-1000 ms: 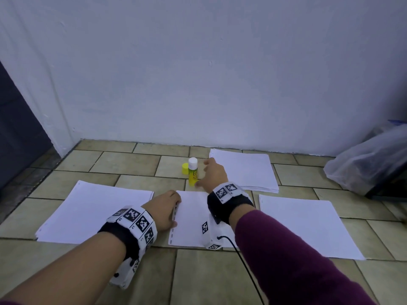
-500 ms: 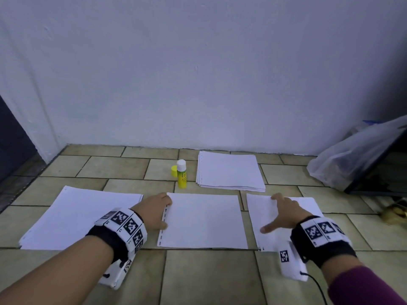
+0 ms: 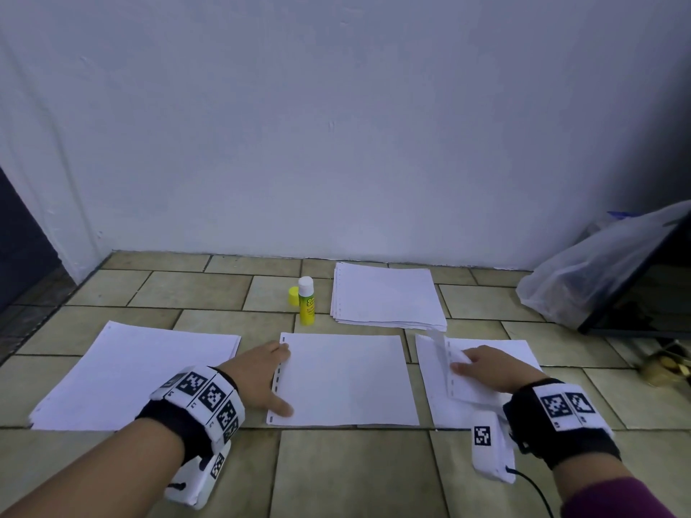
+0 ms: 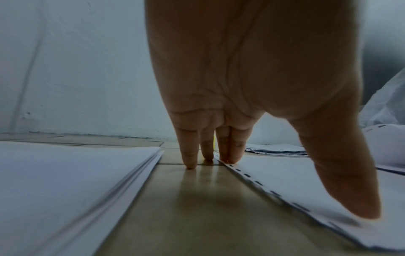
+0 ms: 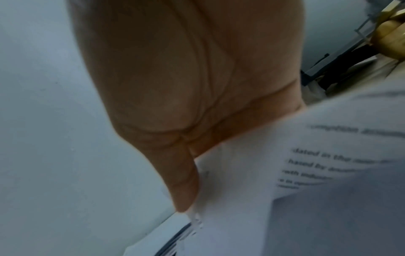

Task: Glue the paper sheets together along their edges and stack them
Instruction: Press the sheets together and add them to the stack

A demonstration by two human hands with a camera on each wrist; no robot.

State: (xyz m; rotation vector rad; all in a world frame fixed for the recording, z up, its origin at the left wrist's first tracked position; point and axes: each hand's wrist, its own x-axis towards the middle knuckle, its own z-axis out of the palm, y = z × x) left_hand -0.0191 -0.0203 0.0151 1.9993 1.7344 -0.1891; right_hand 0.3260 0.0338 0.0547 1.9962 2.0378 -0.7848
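- White paper lies in four lots on the tiled floor (image 3: 347, 476): a left pile (image 3: 127, 375), a single middle sheet (image 3: 347, 379), a right pile (image 3: 486, 372), and a far stack (image 3: 387, 295) near the wall.
- Left hand (image 3: 258, 375) lies flat with straight fingers (image 4: 228, 150), fingertips and thumb pressing the middle sheet's punched left edge, likely to keep it from sliding while its mate is fetched.
- Right hand (image 3: 486, 368) pinches the top sheet (image 3: 450, 362) of the right pile between thumb and fingers, its left edge peeled upward; the right wrist view shows print on its underside.
- Glue stick (image 3: 306, 300) stands upright and uncapped just beyond the middle sheet, with its yellow cap (image 3: 293, 296) beside it, within reach of either hand.
- Bare tile strips separate the piles, so the lifted sheet has open room to travel leftward.
- Plastic bag (image 3: 598, 267) sits far right, well apart from the work.
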